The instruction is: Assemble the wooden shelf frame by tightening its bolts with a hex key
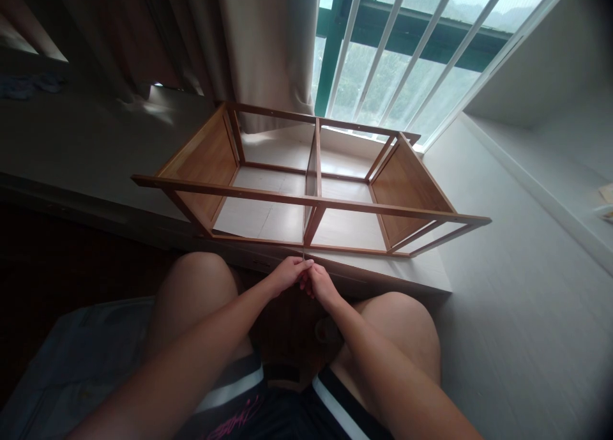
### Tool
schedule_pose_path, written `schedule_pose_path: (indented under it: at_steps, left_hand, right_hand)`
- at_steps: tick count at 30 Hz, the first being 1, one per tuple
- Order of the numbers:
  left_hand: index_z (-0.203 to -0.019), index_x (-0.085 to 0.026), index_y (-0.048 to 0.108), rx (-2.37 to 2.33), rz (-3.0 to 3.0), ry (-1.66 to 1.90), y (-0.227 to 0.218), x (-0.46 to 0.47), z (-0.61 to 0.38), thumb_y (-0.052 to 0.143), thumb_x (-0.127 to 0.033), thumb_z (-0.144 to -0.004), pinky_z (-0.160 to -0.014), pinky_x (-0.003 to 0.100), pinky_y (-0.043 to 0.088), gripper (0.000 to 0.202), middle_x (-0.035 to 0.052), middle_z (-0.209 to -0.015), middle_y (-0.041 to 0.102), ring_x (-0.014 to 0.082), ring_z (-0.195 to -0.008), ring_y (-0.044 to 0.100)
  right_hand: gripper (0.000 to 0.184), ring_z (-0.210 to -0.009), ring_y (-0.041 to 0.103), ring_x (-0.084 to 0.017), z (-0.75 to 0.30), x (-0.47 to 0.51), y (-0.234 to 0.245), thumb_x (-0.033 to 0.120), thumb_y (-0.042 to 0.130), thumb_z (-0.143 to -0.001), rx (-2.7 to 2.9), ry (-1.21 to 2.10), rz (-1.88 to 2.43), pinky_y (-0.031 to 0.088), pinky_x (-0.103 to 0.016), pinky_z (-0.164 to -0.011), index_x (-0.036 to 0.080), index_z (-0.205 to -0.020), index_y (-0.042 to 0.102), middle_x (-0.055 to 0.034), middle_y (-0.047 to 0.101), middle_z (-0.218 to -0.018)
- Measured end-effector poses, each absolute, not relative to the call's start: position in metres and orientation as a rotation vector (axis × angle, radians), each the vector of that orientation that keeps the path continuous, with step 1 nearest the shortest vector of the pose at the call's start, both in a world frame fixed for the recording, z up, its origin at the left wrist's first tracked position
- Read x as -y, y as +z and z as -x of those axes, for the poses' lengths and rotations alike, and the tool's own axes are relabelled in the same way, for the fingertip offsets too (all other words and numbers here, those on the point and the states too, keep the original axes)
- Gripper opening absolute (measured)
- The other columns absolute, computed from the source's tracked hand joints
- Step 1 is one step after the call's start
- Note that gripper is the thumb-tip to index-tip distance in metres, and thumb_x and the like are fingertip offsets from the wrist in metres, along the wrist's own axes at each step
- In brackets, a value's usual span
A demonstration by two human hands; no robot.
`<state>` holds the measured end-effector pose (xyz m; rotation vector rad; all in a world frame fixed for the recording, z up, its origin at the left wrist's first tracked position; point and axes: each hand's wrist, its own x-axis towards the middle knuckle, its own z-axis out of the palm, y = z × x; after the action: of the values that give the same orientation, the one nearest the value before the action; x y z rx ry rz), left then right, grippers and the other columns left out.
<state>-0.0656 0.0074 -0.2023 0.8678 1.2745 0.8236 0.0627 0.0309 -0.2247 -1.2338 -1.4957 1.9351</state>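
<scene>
A wooden shelf frame (306, 200) lies on its side on a raised light platform (421, 277) in front of me, with a middle divider and two side panels. My left hand (287, 274) and my right hand (320, 283) meet just below the frame's near rail, at the foot of the divider. Their fingertips are pinched together on something small and thin that I cannot make out. Both hands hover over the platform's front edge, between my knees.
A barred window (412, 50) and a beige curtain (268, 44) stand behind the frame. A white wall and ledge (536, 191) run along the right. The dark floor (57, 261) lies to the left. My bare knees and dark shorts fill the lower view.
</scene>
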Motion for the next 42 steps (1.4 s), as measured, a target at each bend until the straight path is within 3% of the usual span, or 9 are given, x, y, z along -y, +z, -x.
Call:
schedule_pose_path:
  at_steps: [11,20,25,31,38,42]
  left_hand:
    - [-0.058,-0.014,0.051,-1.317,-0.818,0.797,-0.184,-0.010,0.064,0.057,-0.054,-0.075,-0.043,0.020,0.026,0.045,-0.0019,-0.043,0.049,0.0048,-0.036,0.040]
    - [-0.053,-0.014,0.050,-1.327,-0.873,0.778,-0.185,-0.012,0.065,0.053,-0.062,-0.075,-0.044,0.021,0.032,0.053,0.0004,-0.041,0.050,0.0077,-0.035,0.045]
    - [-0.051,-0.014,0.048,-1.337,-0.909,0.762,-0.187,-0.013,0.064,0.053,-0.063,-0.074,-0.045,0.022,0.037,0.054,0.0017,-0.041,0.052,0.0105,-0.036,0.050]
    - [-0.049,-0.015,0.047,-1.465,-0.938,0.698,-0.183,-0.016,0.062,0.053,-0.059,-0.075,-0.042,0.022,0.034,0.052,0.0020,-0.039,0.050,0.0115,-0.034,0.049]
    - [-0.049,-0.015,0.050,-1.509,-1.056,0.720,-0.196,-0.015,0.064,0.049,-0.057,-0.077,-0.050,0.021,0.036,0.050,0.0018,-0.039,0.051,0.0094,-0.040,0.049]
    - [-0.052,-0.014,0.054,-1.547,-1.081,0.790,-0.201,-0.014,0.068,0.054,-0.055,-0.075,-0.052,0.021,0.034,0.046,0.0023,-0.045,0.055,0.0102,-0.049,0.051]
  right_hand:
    - [0.048,-0.033,0.040,-0.008,-0.063,-0.034,-0.223,0.060,0.042,-0.081,1.401,2.042,1.262,0.025,-0.019,-0.032,0.015,-0.068,0.049,-0.0024,0.057,-0.052]
    - [0.038,-0.033,0.040,-0.008,-0.061,-0.031,-0.213,0.050,0.043,-0.081,1.299,2.104,1.289,0.024,-0.019,-0.031,0.015,-0.067,0.049,-0.0038,0.059,-0.053]
    - [0.040,-0.035,0.041,-0.007,-0.061,-0.031,-0.216,0.052,0.041,-0.082,1.221,2.184,1.300,0.027,-0.019,-0.034,0.015,-0.071,0.050,-0.0042,0.062,-0.056]
    - [0.038,-0.037,0.042,-0.008,-0.062,-0.032,-0.223,0.052,0.041,-0.082,1.142,2.294,1.274,0.028,-0.020,-0.035,0.015,-0.077,0.050,-0.0039,0.062,-0.059]
    - [0.036,-0.036,0.042,-0.007,-0.063,-0.032,-0.218,0.048,0.043,-0.082,1.205,2.198,1.268,0.028,-0.020,-0.035,0.014,-0.076,0.051,-0.0038,0.061,-0.058]
    - [0.036,-0.034,0.038,-0.006,-0.064,-0.034,-0.215,0.050,0.047,-0.081,1.273,2.076,1.270,0.025,-0.019,-0.032,0.015,-0.072,0.050,0.0004,0.055,-0.051]
